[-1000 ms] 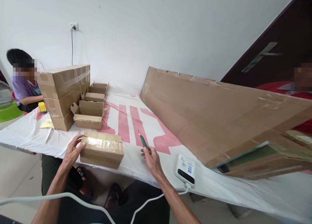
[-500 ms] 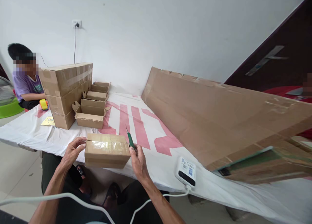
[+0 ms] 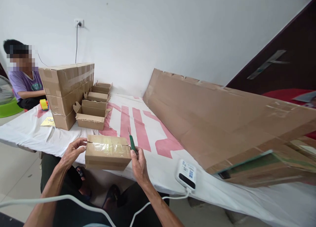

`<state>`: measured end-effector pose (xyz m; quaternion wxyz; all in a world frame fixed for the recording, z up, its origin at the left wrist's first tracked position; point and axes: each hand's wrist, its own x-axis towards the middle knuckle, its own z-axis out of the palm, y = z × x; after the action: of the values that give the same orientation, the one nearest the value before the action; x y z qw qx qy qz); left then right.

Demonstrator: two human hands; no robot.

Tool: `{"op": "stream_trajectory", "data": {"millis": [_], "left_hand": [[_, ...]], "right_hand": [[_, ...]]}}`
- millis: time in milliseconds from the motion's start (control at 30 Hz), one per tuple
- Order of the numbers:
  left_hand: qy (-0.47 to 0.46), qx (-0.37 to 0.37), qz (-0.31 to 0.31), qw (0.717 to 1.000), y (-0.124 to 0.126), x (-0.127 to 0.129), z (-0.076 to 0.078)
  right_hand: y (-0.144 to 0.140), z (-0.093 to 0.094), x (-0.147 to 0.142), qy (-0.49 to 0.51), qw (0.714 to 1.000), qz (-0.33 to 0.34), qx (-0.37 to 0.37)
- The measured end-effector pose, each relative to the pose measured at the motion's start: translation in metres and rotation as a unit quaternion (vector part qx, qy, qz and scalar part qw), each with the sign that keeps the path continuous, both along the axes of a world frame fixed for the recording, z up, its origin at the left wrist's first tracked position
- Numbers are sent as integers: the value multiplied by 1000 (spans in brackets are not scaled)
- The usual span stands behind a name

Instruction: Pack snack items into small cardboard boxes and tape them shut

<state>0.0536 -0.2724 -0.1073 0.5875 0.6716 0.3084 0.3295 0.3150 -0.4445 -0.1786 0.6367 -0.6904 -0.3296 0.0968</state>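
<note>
- Taped box [image 3: 108, 152] sits at the surface's [image 3: 158, 161] near edge, between both hands.
- Left hand [image 3: 71, 151] cups the box's left end, fingers curled on it.
- Right hand [image 3: 138, 161] pinches a green-handled cutter [image 3: 132, 143], blade at the box's right top edge.
- Best handled steady: brace the box, keep the blade shallow and away from the fingers.
- Blade tip too small to make out; box's underside hidden.

Two hands [image 3: 71, 152], one taped box [image 3: 108, 152], one green knife [image 3: 132, 143], three stacked boxes [image 3: 66, 92].

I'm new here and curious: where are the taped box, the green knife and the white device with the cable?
taped box [image 3: 108, 152], head view, its top face.
green knife [image 3: 132, 144], head view, its handle.
white device [image 3: 186, 174], head view, its labelled top.
</note>
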Motion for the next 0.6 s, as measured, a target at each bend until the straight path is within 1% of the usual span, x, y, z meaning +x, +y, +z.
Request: {"op": "stream_trajectory", "data": {"millis": [200,333,467,600], "left_hand": [[18,7,-6,1000,2,3,7],[18,2,-6,1000,11,8,5],[31,47,10,998,20,11,2],[39,94,7,995,19,10,3]], "right_hand": [[3,0,-2,4,1000,-4,15],[5,1,-2,4,1000,-8,20],[6,2,-2,6,1000,-11,12],[4,4,-4,7,1000,-12,10]]}}
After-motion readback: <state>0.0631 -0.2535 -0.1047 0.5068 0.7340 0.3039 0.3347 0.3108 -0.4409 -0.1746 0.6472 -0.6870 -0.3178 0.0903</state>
